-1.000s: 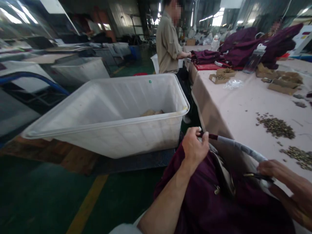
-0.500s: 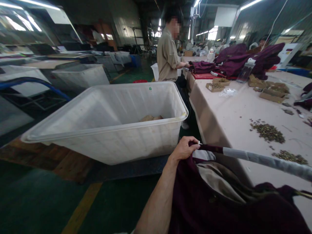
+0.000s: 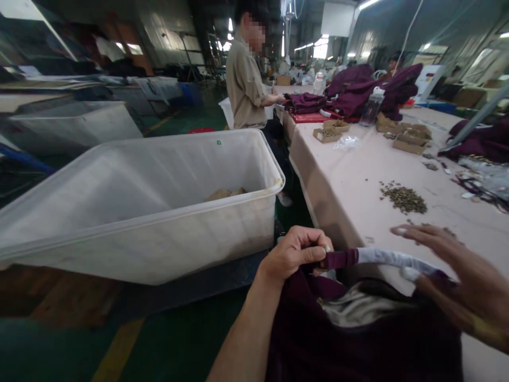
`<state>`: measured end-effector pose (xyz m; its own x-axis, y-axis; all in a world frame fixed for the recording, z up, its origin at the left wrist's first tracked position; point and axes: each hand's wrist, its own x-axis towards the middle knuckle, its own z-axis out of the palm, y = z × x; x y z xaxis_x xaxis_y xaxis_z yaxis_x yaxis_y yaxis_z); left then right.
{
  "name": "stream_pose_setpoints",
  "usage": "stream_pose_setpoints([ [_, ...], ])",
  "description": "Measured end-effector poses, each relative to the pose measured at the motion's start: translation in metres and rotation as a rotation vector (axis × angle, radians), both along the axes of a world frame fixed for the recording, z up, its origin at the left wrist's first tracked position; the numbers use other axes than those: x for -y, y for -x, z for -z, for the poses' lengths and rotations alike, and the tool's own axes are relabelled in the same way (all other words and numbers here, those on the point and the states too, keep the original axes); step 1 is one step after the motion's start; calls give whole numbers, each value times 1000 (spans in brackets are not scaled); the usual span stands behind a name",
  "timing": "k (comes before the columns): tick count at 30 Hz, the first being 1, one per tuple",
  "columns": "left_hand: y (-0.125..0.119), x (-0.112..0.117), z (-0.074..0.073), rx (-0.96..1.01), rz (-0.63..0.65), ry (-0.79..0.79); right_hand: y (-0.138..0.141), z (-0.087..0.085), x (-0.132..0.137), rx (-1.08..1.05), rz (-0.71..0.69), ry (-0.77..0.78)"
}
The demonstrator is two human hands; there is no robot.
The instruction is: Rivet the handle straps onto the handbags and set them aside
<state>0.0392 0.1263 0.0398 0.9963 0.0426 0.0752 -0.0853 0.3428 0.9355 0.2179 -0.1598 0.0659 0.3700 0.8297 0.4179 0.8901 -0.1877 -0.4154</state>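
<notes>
One head-worn camera looks forward and down from the person's own height, close over the left hand [image 3: 296, 253] and right hand [image 3: 449, 276] at the bottom edge. It faces along the worktop [image 3: 369, 164] on the right, the bin [image 3: 159, 239] on the left, the hall beyond

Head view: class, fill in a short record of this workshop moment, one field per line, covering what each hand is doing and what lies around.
Left hand: left hand pinches the end of the wrapped bag handle
Right hand: right hand open, fingers spread, resting on the handle's other end
Bag: dark purple bag, mouth open, pale lining showing
Table: pink-covered table with a pile of small metal parts
Bin: large white plastic bin left of the table
Co-worker: person in a beige shirt standing at the far end of the table
</notes>
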Motion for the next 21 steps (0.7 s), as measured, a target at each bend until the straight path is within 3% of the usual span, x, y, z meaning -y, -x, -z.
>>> stream_pose_setpoints([
  [4, -5, 8, -3, -11, 60, 58, 30, 3, -33, -50, -190, 148],
  [8, -14, 6, 7, 42, 139, 182, 31, -5, -40, -256, -251, 145],
  [11, -23, 4, 15, 86, 142, 219, 22, -4, -33, -597, -250, 174],
  [15, -31, 3, 25, 37, 111, 198, 15, 21, -30, -1188, -289, 67],
  [17, -33, 1, 31, 29, 96, 204, 12, 32, -37, -1359, -287, 45],
  [19, -34, -4, 36, 21, 73, 216, 4, 36, -47, -1333, -273, 79],
  [21, -36, -9, 41, 6, 56, 230, -14, 30, -54, -1149, -253, 161],
])
